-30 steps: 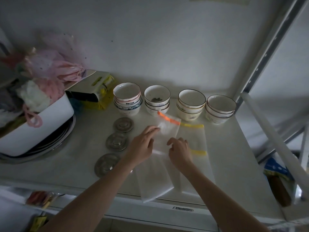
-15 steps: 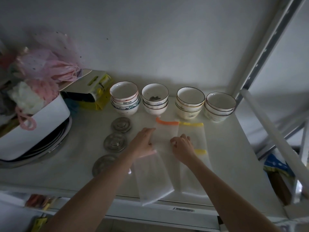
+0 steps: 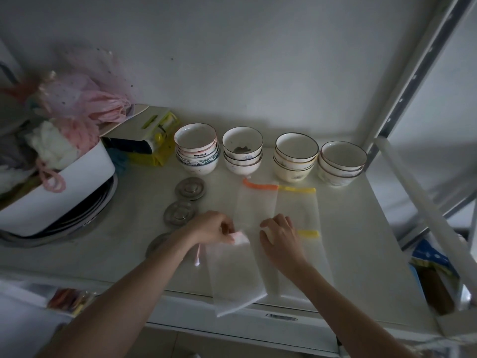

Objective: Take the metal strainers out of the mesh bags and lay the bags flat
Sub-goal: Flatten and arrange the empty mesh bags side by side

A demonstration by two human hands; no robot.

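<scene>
Pink-edged mesh bag [image 3: 233, 270] lies flat on the shelf [image 3: 361, 241], its top pinched in my left hand [image 3: 214, 228]; my right hand [image 3: 280, 235] presses open-fingered on the neighbouring bags [image 3: 296, 202].

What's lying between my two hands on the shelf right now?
In the head view, a flat white mesh bag with an orange top edge lies between the left hand and the right hand.

The nearest metal strainer [image 3: 157, 244], nearer than the two strainers before the bowls [image 3: 197, 148], is half hidden under the left hand's [image 3: 214, 228] forearm — only its left rim shows. Whether the left fingers pinch the pink-edged mesh bag [image 3: 235, 270] is unclear — too dim.
</scene>
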